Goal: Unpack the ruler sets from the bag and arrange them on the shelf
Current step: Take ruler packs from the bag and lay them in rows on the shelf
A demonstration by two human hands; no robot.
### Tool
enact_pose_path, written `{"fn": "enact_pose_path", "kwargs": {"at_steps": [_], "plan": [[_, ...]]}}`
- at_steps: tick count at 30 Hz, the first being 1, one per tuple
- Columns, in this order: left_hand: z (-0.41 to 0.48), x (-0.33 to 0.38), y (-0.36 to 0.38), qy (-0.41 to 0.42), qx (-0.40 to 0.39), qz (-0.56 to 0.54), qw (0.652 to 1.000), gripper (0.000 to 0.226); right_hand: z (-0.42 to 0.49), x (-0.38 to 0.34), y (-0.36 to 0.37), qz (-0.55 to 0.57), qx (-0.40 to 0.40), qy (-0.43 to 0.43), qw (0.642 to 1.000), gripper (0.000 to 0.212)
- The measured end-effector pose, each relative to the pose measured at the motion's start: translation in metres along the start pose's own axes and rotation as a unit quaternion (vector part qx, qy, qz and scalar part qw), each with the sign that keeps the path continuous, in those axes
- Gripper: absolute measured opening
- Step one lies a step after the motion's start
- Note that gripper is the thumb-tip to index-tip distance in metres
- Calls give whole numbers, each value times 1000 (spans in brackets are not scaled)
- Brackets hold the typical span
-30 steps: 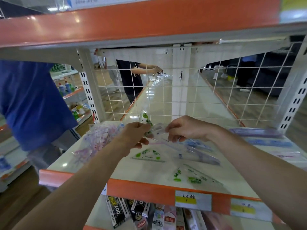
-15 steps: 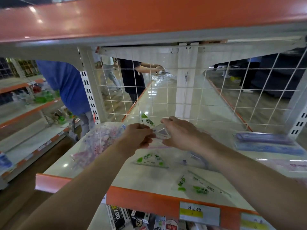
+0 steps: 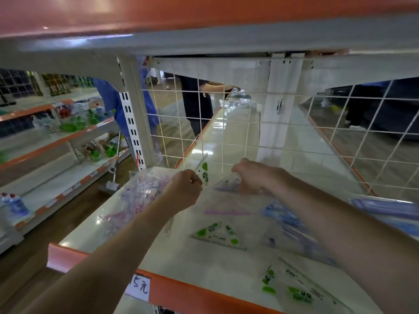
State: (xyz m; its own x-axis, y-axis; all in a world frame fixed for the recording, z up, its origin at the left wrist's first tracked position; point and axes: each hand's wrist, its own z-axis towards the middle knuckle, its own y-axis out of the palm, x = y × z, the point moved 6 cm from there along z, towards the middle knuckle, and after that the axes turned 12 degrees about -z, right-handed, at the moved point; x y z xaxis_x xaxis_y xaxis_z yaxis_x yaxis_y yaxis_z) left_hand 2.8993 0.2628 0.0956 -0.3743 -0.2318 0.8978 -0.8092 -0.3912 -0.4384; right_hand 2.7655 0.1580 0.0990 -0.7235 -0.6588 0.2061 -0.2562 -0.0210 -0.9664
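Now: your left hand (image 3: 184,189) pinches a flat clear green-printed ruler (image 3: 203,170) | right hand (image 3: 256,177) grips a clear purple-edged triangle (image 3: 227,184)

A clear plastic ruler with green print (image 3: 204,172) stands nearly upright, pinched in the left hand (image 3: 184,189). A clear purple-printed set square (image 3: 227,183) is gripped low by the right hand (image 3: 255,177). A green-printed clear triangle (image 3: 217,234) lies flat mid-way on the white shelf (image 3: 181,257), and a second green-printed set (image 3: 294,288) lies near its front edge. A crumpled clear bag with pink print (image 3: 138,196) lies at the left.
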Motion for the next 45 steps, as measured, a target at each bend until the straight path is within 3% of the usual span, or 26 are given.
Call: {"fn": "enact_pose_path", "kwargs": {"at_steps": [10,14,16,18,21,23,28,33,39,45], "plan": [[3,-11,-5,-23,-14,-23,999,19,26,-2,9,-18,-54,12,998,63],[1,-13,-3,-61,-24,-90,994,16,8,2,0,24,-21,5,999,60],[-2,-13,0,-76,-27,-146,986,16,-2,1,-8,112,35,-3,993,49],[-7,-12,3,-79,-42,-189,978,15,-13,-5,-12,267,69,-19,961,36],[-14,-10,8,-74,-66,-223,970,17,-29,-23,-8,443,14,-44,895,19],[-19,-9,10,-77,-79,-238,965,17,-36,-28,-8,468,3,-51,882,12],[-28,-7,5,-75,-82,-268,957,6,-47,-25,-17,416,14,-51,908,27],[-37,-10,0,-78,-80,-278,954,6,-57,-26,-23,400,60,-35,914,29],[-47,-18,1,-108,-75,-334,933,5,-77,-44,-24,218,89,-28,971,64],[-56,-14,1,-122,-62,-354,925,6,-96,-61,-30,114,121,-24,986,65]]}}
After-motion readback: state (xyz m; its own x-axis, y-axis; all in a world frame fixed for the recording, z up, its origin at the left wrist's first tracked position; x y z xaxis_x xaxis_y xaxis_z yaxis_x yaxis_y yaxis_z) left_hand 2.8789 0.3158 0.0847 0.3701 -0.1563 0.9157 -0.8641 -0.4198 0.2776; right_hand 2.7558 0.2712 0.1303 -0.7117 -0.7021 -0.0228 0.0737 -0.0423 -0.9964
